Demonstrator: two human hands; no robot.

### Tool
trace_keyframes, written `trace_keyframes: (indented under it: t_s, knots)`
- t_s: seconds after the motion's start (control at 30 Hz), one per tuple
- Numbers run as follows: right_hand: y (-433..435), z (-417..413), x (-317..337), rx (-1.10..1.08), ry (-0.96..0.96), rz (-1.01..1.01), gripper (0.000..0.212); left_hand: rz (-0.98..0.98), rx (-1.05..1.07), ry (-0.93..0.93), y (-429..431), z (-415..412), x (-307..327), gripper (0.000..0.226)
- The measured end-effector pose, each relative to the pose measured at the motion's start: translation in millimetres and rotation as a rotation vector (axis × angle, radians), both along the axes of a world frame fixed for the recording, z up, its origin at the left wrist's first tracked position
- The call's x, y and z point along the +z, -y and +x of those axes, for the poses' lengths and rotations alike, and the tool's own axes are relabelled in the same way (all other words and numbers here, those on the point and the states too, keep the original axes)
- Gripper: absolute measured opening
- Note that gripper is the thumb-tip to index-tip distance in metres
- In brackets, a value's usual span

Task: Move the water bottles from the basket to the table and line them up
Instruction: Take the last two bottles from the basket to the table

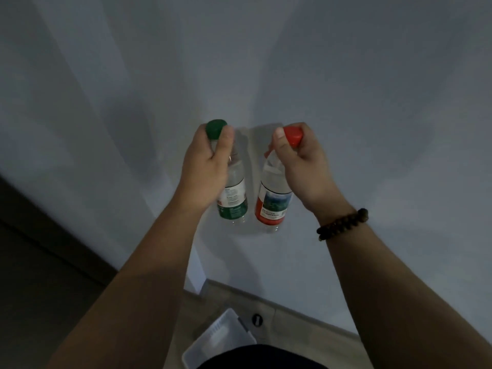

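Note:
Two clear water bottles stand side by side on the white table (346, 129). The left one has a green cap and green label (235, 198); my left hand (205, 166) is closed around its neck just under the cap. The right one has a red cap and red label (271, 206); my right hand (300, 166) grips its neck the same way. Both bottles lean slightly towards each other at the base, a small gap between them. A white basket (213, 339) sits on the floor below the table edge; no bottles show in its visible part.
The table's near edge runs diagonally from the lower left to the lower right. Below it lies a tiled floor with a small round dark fitting (257, 320). A bead bracelet (343, 223) is on my right wrist.

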State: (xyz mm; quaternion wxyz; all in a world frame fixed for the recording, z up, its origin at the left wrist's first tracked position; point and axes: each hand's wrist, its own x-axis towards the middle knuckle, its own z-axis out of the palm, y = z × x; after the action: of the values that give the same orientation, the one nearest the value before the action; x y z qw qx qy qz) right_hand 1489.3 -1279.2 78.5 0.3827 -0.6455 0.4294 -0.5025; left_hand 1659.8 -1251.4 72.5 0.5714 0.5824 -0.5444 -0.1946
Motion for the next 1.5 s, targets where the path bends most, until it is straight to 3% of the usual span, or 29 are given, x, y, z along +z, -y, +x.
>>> trace_keyframes:
  t_s: [0.17,0.4,0.67,0.93,1.2,1.5]
  knots:
    - [-36,-23,0,-0.269,-0.026,0.018,0.041,-0.037,-0.105,-0.016,-4,-34,3,0.044]
    - [-107,-89,-10,-0.653,0.060,0.065,0.055,0.014,-0.379,-0.144,-37,-124,-9,0.064]
    - [-226,-213,3,-1.104,0.001,0.040,0.051,0.102,-0.813,-0.141,-110,-281,-6,0.057]
    - [-392,-365,10,-1.508,0.008,-0.068,0.051,0.119,-1.207,-0.100,-242,-470,10,0.065]
    - [-556,-513,6,-1.760,-0.088,-0.102,0.050,0.212,-1.467,-0.141,-405,-654,11,0.072]
    - [-679,-669,-13,-1.953,-0.047,0.009,0.054,0.318,-1.675,-0.133,-519,-836,-15,0.059]
